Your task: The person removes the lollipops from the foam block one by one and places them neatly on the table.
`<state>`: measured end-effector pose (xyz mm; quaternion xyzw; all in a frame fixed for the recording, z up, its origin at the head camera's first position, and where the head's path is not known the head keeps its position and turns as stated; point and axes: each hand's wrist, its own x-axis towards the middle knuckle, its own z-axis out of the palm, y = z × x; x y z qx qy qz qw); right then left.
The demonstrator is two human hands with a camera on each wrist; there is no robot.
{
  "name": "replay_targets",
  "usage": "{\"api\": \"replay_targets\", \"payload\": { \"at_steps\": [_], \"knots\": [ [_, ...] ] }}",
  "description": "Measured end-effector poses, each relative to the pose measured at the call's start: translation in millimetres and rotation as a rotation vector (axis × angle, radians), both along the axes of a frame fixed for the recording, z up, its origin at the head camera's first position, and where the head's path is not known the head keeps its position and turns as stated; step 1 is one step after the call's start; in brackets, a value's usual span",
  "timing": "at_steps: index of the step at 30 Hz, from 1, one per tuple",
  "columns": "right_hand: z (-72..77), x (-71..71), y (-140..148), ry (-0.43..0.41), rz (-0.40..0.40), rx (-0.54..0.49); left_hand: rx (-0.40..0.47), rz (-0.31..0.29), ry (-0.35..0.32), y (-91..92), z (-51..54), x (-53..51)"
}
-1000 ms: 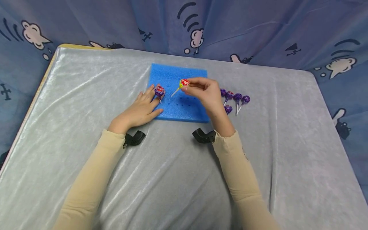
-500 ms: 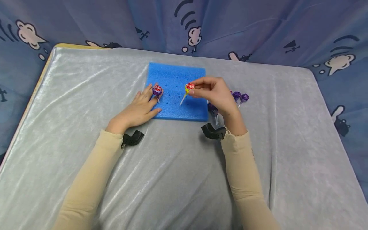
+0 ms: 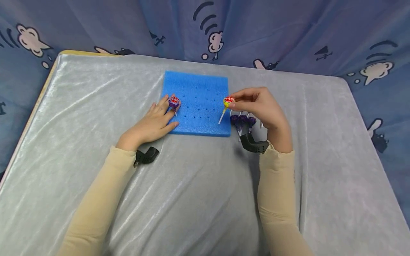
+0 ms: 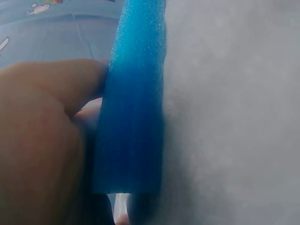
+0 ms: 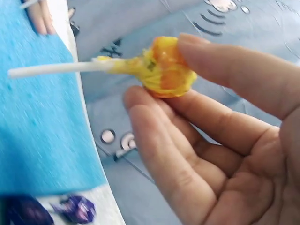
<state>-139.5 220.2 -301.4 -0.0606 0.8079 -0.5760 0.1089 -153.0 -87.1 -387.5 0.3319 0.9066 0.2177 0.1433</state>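
In the head view my left hand (image 3: 148, 122) rests with straight fingers on the left part of a blue foam block (image 3: 198, 124). A lollipop in a purple wrapper (image 3: 174, 102) stands beside those fingers, its stick down toward the foam. My right hand (image 3: 261, 105) pinches a yellow-wrapped lollipop (image 3: 228, 101) by its head over the block's right edge, stick slanting down. In the right wrist view, thumb and fingertips hold the yellow lollipop (image 5: 168, 68), its white stick pointing left. The left wrist view shows my thumb (image 4: 61, 84) against the foam's side (image 4: 131, 117).
Several purple lollipops (image 3: 235, 119) lie on the grey cloth (image 3: 192, 177) right of the block, partly hidden by my right hand and wrist. Small holes in rows mark the foam's top. A patterned blue curtain (image 3: 272, 32) hangs behind the table.
My right hand has moved right with the yellow lollipop, from over the foam's middle to its right edge. My left hand has stayed in place on the foam.
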Motion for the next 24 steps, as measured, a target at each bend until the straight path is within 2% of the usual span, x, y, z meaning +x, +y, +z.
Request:
{"api": "replay_targets", "payload": {
  "at_steps": [9, 18, 24],
  "knots": [
    [6.1, 8.6, 37, -0.054, -0.012, -0.024, 0.002, -0.002, -0.021, 0.6, 0.2, 1.4],
    [10.6, 14.7, 71, -0.103, -0.005, 0.145, -0.001, 0.0, -0.016, -1.8, 1.9, 0.3],
    [5.7, 18.3, 86, -0.189, -0.037, 0.26, -0.007, -0.005, -0.021, -1.0, 2.4, 1.0]
  ]
}}
